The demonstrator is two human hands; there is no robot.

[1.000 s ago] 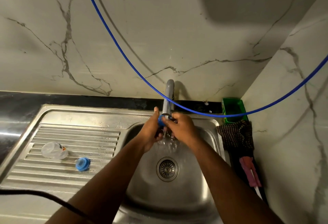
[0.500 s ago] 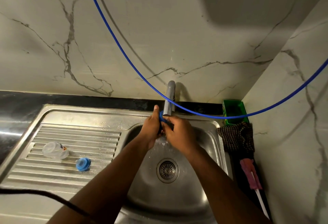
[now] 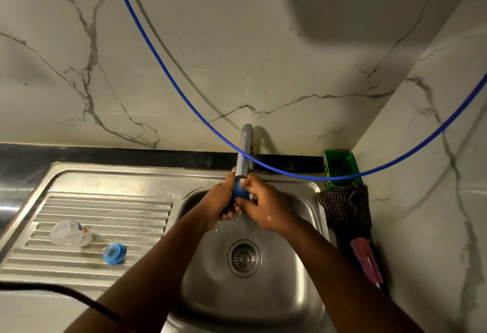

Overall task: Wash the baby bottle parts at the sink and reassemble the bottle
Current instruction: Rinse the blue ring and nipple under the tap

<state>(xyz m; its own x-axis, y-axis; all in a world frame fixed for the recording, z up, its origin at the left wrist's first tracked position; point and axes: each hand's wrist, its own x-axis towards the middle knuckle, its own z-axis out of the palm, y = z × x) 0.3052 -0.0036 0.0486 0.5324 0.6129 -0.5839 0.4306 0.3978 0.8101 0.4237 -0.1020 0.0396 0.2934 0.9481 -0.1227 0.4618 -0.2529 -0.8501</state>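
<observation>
Under the grey tap (image 3: 245, 153), my left hand (image 3: 222, 200) grips a blue bottle part (image 3: 239, 192) and my right hand (image 3: 263, 207) holds it from the other side with curled fingers. Water runs over both hands into the steel sink bowl (image 3: 297, 293). Most of the blue part is hidden by my fingers. On the ribbed draining board (image 3: 105, 211) to the left lie a clear bottle body (image 3: 69, 233) on its side and a blue ring with a teat (image 3: 114, 253).
A blue hose (image 3: 168, 77) sags across the marble wall in front of the tap. A green holder (image 3: 340, 168), a checked cloth (image 3: 344, 207) and a pink-headed brush (image 3: 366, 260) sit at the right of the sink. A black cable (image 3: 52, 289) crosses the lower left.
My hands have stayed under the tap and turned the blue part, so more of its blue side shows between them. The parts on the draining board have not moved.
</observation>
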